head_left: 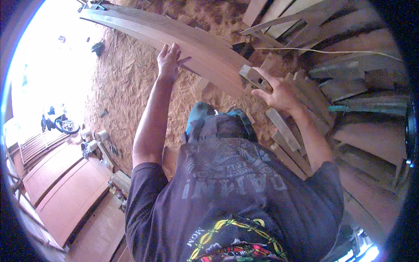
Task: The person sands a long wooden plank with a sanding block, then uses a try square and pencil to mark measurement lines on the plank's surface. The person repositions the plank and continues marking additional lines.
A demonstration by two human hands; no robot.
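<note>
A dark shirt point(244, 183) lies nearest, bearing broad faded lettering that appears upside down, smaller white letters lower down, and a yellow ring around red-and-green artwork. Beyond it, the left grip point(168, 65) rests on a long board point(205, 50), fingers extended and thumb apart. The right grip point(281, 94) pinches a wooden block point(248, 72) between thumb and fingers, at the board's right end.

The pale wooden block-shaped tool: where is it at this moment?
In the head view, upper right of centre, the tool is in the right hand, by the near end of the long, reddish-brown wooden beam.
</note>
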